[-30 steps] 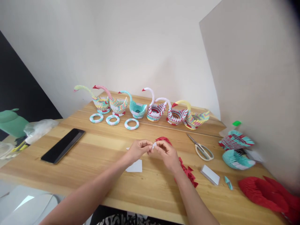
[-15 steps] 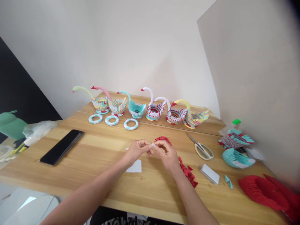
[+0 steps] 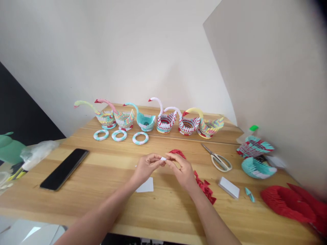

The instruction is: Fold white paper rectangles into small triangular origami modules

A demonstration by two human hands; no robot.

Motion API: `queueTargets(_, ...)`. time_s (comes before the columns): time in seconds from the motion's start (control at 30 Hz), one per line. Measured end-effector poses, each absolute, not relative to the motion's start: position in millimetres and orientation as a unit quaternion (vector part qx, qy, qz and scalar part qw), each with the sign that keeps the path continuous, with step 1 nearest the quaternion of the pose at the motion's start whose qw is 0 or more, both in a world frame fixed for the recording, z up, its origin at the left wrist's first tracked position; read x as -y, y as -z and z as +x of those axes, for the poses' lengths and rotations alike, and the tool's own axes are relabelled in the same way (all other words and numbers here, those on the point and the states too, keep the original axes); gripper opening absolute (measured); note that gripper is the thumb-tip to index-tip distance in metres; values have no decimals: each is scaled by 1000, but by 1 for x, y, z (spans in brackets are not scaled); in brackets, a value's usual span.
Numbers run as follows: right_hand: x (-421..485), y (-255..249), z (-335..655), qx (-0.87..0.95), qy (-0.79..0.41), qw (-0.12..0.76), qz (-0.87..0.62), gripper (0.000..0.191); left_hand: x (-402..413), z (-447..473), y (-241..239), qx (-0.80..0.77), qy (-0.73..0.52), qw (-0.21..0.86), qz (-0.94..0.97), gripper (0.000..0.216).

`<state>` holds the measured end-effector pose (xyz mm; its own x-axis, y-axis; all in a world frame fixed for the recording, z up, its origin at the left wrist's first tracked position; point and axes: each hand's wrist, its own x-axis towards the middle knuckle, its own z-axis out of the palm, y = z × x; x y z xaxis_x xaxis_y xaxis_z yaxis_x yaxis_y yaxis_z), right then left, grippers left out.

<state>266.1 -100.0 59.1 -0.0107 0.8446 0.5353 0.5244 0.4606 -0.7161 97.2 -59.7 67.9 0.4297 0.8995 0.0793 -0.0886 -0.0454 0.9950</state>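
Over the middle of the wooden table, my left hand [image 3: 147,165] and my right hand [image 3: 181,166] meet, fingertips closed on a small piece of white paper [image 3: 163,159] between them. Its exact folds are too small to make out. Below my left hand a white paper sheet [image 3: 146,185] lies flat, partly covered by the wrist. Red folded paper pieces [image 3: 204,186] are heaped beside my right forearm, and more red paper [image 3: 177,153] lies just behind my right hand.
Several paper swans [image 3: 146,120] stand in a row at the back, with paper rings [image 3: 140,138] before them. A phone [image 3: 65,169] lies left. Scissors [image 3: 220,161], a white stack of paper [image 3: 229,187], teal paper bodies [image 3: 258,167] and red paperwork [image 3: 287,203] sit right.
The white paper shows a little more between my fingertips, and both hands have shifted slightly. My view has tilted and turned a little, moving the whole scene in the picture.
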Motion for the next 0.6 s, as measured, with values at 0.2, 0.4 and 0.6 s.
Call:
queueTargets(0.2, 101, -67, 268, 707, -166, 497, -476, 15, 64, 93, -65, -331, -440, 382, 742, 12)
queueTargets(0.4, 104, -71, 266, 714, -152, 494, -472, 16, 65, 91, -66, -342, -440, 298, 775, 12)
queueTargets(0.6, 104, -68, 264, 733, -102, 484, -467, 17, 66, 91, -69, -341, -437, 291, 780, 14)
